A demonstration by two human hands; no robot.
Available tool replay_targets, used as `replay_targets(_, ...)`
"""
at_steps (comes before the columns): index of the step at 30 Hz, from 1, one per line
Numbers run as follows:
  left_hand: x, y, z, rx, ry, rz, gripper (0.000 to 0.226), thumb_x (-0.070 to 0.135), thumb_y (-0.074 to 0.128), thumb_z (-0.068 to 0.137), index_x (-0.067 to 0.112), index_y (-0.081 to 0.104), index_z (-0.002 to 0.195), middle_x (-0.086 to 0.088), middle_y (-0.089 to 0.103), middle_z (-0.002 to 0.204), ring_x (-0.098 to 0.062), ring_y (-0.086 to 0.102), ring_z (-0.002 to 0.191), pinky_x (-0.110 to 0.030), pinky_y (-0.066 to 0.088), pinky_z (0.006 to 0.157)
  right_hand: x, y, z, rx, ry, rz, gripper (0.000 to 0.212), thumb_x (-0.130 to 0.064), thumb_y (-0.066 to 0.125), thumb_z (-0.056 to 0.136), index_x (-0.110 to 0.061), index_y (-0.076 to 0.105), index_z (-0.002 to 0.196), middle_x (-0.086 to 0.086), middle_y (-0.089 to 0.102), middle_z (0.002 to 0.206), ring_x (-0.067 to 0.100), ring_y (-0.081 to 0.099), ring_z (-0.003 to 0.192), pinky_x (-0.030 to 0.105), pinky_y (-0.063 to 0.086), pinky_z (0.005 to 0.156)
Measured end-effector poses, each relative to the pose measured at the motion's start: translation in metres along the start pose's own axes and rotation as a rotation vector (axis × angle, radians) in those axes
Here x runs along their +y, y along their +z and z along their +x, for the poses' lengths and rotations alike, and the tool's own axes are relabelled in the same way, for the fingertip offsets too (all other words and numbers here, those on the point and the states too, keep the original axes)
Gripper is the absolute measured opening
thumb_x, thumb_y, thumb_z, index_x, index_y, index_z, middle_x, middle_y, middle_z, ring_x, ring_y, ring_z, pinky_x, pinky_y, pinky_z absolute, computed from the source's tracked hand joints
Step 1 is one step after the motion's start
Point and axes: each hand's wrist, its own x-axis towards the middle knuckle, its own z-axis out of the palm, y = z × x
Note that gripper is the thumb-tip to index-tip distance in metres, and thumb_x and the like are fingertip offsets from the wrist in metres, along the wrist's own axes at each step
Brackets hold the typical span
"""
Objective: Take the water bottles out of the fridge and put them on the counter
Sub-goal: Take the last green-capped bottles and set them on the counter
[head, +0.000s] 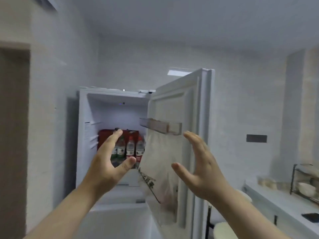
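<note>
The white fridge (82,118) stands ahead with its upper door (174,107) swung open to the right. Several clear water bottles (130,149) with red or green labels stand on a shelf inside, in front of a red box (105,135). My left hand (107,159) is raised in front of the shelf, fingers spread, partly covering the left bottles and holding nothing. My right hand (198,166) is raised in front of the open door, fingers apart and empty. The white counter (279,200) runs along the right side.
A clear door shelf (160,125) juts from the open door, and a translucent plastic bag (158,171) hangs below it. On the counter sit a dark wire rack (305,183) with bowls and a black flat object (310,217). A brown door (13,135) stands at left.
</note>
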Motion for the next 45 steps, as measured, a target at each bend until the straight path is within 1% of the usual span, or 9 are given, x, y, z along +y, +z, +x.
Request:
replay_targets(3,-0.054,-0.052,0.002,0.044,-0.057,0.069,0.086,0.066,0.064,0.073,0.042,0.030,0.147,0.045,0.024,0.136,0.000,0.032,0.133,-0.033,0.032,0.108,-0.019,0.078,0.027,-0.020,-0.008,0.082,0.078,-0.057,0.058,0.085,-0.021,0.035,0.150,-0.006,0.039,0.151,0.012,0.033,0.144,0.024,0.025,0.115)
replay_targets(7,-0.132,-0.104,0.017,0.074,-0.098,0.087,0.071,0.075,0.060,0.068,0.073,0.025,0.131,0.064,0.020,0.128,0.000,0.030,0.135,-0.034,0.030,0.107,-0.034,0.177,0.062,-0.059,0.020,0.148,0.078,-0.064,0.054,0.085,-0.033,0.027,0.152,-0.017,0.030,0.156,-0.001,0.020,0.147,0.014,0.017,0.115)
replay_targets(12,-0.218,-0.117,0.041,0.034,-0.119,0.062,0.067,0.067,0.064,0.074,0.074,0.024,0.127,0.060,0.018,0.129,0.000,0.029,0.134,-0.034,0.030,0.106,-0.025,0.265,0.101,-0.069,0.114,0.153,0.081,-0.069,0.052,0.083,-0.040,0.020,0.152,-0.022,0.025,0.157,-0.003,0.018,0.146,0.025,0.022,0.117)
replay_targets(16,-0.282,-0.114,0.070,-0.004,-0.144,0.044,0.069,0.058,0.071,0.077,0.074,0.024,0.126,0.067,0.020,0.122,0.019,0.028,0.125,-0.028,0.030,0.104,-0.006,0.321,0.130,-0.068,0.175,0.157,0.080,-0.066,0.055,0.082,-0.041,0.021,0.151,-0.021,0.029,0.156,-0.001,0.024,0.144,0.031,0.028,0.117)
replay_targets(18,-0.311,-0.106,0.084,-0.004,-0.154,0.011,0.070,0.058,0.069,0.075,0.070,0.026,0.128,0.064,0.023,0.125,0.023,0.029,0.124,-0.026,0.029,0.103,0.011,0.348,0.142,-0.060,0.197,0.146,0.080,-0.064,0.055,0.082,-0.040,0.023,0.151,-0.019,0.031,0.156,0.002,0.027,0.144,0.037,0.032,0.117)
replay_targets(22,-0.355,-0.081,0.111,0.009,-0.170,-0.027,0.076,0.064,0.069,0.074,0.057,0.028,0.138,0.047,0.025,0.134,-0.002,0.033,0.132,-0.016,0.040,0.096,0.046,0.396,0.165,-0.044,0.235,0.154,0.079,-0.063,0.055,0.081,-0.039,0.023,0.149,-0.016,0.033,0.156,0.006,0.030,0.144,0.042,0.036,0.115)
replay_targets(25,-0.389,-0.054,0.136,0.023,-0.197,0.000,0.084,0.061,0.069,0.076,0.040,0.031,0.147,0.033,0.030,0.142,-0.005,0.032,0.135,-0.034,0.033,0.110,0.084,0.437,0.186,0.004,0.278,0.206,0.078,-0.062,0.057,0.080,-0.040,0.024,0.147,-0.016,0.034,0.154,0.004,0.032,0.142,0.038,0.038,0.114)
replay_targets(35,-0.517,0.033,0.206,0.035,-0.349,0.002,0.091,0.066,0.058,0.065,0.042,0.031,0.148,0.027,0.031,0.143,-0.004,0.033,0.131,-0.038,0.035,0.107,0.202,0.565,0.255,0.039,0.484,0.310,0.081,-0.062,0.069,0.072,-0.053,0.025,0.139,-0.030,0.036,0.137,-0.005,0.038,0.125,0.023,0.037,0.099)
replay_targets(45,-0.675,0.129,0.248,0.145,-0.674,-0.145,0.087,0.037,0.078,0.080,0.027,0.030,0.153,0.002,0.037,0.157,-0.015,0.037,0.139,-0.036,0.034,0.109,0.265,0.671,0.323,-0.020,0.859,0.410,0.083,-0.041,0.069,0.087,-0.025,0.024,0.155,-0.001,0.036,0.158,0.021,0.039,0.142,0.039,0.039,0.107)
